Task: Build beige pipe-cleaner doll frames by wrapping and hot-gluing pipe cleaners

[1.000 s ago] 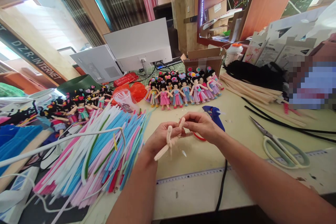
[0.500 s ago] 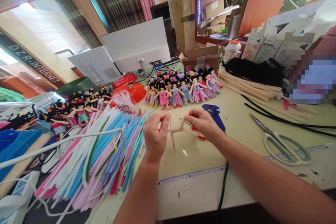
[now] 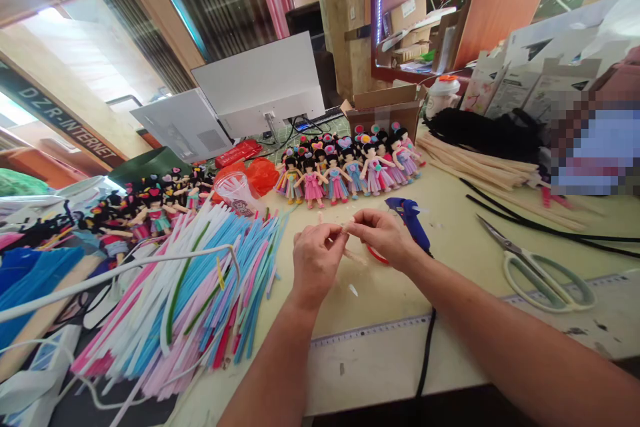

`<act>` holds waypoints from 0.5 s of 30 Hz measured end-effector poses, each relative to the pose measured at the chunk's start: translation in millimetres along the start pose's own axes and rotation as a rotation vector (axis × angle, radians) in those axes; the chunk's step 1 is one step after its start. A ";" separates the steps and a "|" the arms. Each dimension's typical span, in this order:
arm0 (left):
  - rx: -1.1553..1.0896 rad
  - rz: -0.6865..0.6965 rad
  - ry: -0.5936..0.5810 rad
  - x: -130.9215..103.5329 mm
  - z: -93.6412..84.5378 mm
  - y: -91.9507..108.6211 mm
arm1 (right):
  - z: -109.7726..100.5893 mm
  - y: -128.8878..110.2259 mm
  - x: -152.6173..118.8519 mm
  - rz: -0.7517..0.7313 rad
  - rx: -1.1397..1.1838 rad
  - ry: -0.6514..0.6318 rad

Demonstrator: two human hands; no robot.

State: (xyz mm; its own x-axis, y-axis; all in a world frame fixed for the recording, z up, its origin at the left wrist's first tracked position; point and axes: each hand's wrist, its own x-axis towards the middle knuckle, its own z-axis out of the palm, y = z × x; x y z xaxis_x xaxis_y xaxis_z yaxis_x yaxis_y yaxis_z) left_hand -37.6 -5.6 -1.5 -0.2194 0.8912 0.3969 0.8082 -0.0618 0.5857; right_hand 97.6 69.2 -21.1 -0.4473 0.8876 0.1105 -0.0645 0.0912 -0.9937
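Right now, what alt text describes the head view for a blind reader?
A left hand and a right hand hold a thin beige fuzzy piece above a pale yellow table. Beyond stand small black-haired dolls in coloured skirts; multicoloured fuzzy stems lie left, a blue glue gun and metal scissors with pale handles right.

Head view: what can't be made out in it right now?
All in the head view:
Beige piece: mostly covered by the left hand and right hand; its full shape is unclear.
Red loop: partly behind the right hand; what it belongs to is unclear.
Ruler: a middle stretch is behind the right forearm; its numbers are too small.
Pixelated patch: blurred out at the right.
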 end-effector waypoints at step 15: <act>-0.740 -0.317 -0.375 11.0 -12.9 -9.3 | -9.2 2.5 2.1 -0.097 0.046 -0.141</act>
State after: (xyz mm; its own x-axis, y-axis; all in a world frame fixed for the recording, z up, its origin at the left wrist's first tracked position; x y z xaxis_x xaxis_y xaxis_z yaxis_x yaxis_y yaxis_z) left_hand -54.6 -1.0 6.5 -0.0742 0.9963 -0.0432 0.1506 0.0540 0.9871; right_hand 104.8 75.4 -23.6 -0.5573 0.8033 0.2103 -0.1527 0.1498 -0.9769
